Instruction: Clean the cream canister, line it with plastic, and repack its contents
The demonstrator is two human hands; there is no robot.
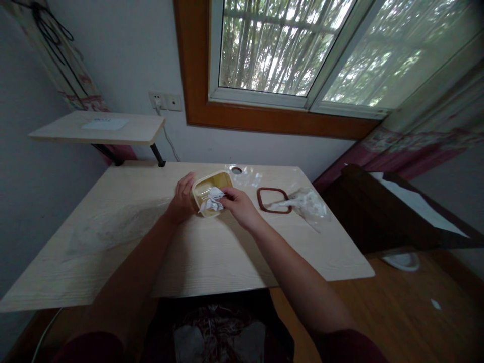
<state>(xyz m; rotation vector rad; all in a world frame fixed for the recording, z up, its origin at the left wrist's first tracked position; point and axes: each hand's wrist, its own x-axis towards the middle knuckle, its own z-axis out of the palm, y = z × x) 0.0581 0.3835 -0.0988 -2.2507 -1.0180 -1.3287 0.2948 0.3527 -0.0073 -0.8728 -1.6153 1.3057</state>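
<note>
My left hand [182, 200] grips the left side of a yellowish plastic food container [220, 178], which is tilted so that its inside faces me. A crumpled white tissue [212, 199] is pinched in the fingers of my right hand [239, 205], at the container's near inner side. Right of them, a reddish-brown rectangular ring, like a lid frame [273, 189], lies flat on the table. A crumpled clear plastic bag [308, 205] lies against the ring and partly over its right side.
The pale wooden table [223, 262] carries a flat clear plastic sheet or bag [117, 224] on its left. A raised shelf [128, 132] with a paper stands at the back left. A dark piece of furniture [393, 217] is beyond the right edge.
</note>
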